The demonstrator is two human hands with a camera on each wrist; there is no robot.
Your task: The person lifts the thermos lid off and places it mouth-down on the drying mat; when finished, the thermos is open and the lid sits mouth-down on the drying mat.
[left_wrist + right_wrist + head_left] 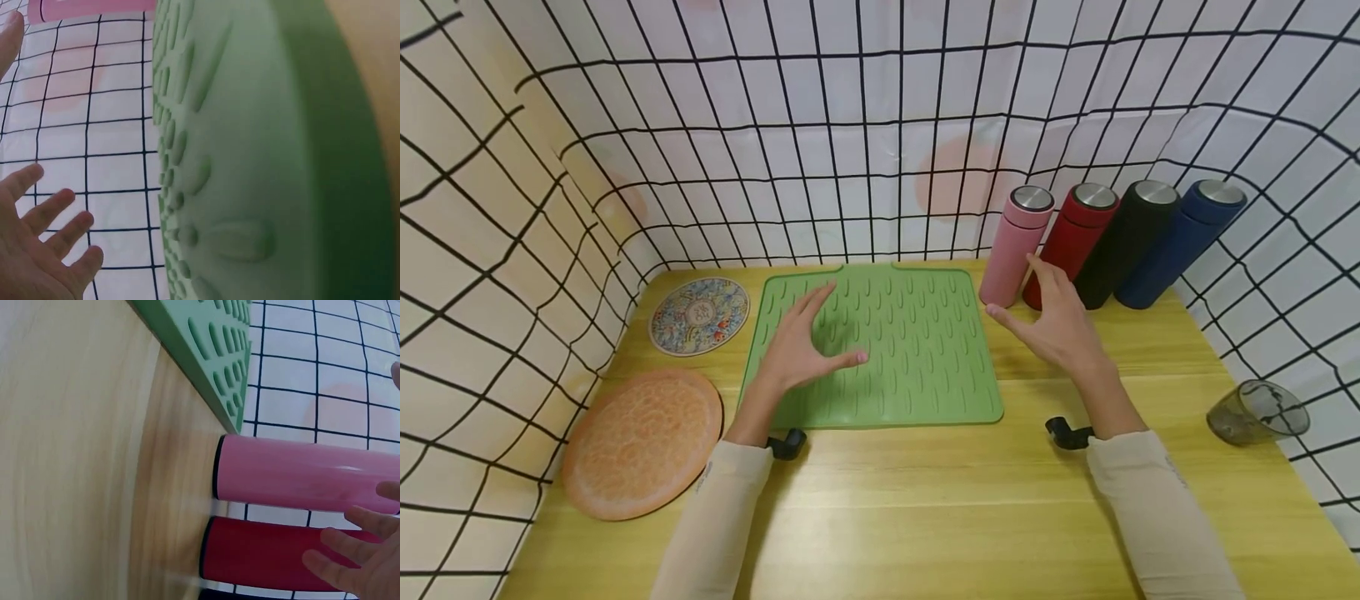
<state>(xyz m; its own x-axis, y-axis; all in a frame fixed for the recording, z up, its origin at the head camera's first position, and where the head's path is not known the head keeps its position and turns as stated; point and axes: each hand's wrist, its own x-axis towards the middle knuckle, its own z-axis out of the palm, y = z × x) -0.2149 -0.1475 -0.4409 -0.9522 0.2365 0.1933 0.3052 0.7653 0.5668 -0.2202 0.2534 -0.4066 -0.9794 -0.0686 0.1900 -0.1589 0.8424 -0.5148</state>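
My left hand (793, 350) hovers over the left part of a green ridged mat (917, 350), thumb and fingers spread with nothing between them. In the left wrist view its fingers (47, 215) stand apart, beside the mat's raised ridges. My right hand (1060, 329) is held in front of a pink flask (1009, 258) and a red flask (1067, 237), its fingers spread and holding nothing. From the right wrist view the fingers overlap both flasks; whether they touch cannot be told. A black flask (1123, 246) and a blue flask (1176, 246) stand to the right in the same row.
At the left lie a round patterned mat (700, 317) and a larger round orange mat (647, 442). A dark see-through cup (1243, 417) stands near the right edge of the wooden table (925, 517). A black-lined grid cloth (820, 150) encloses the back and sides.
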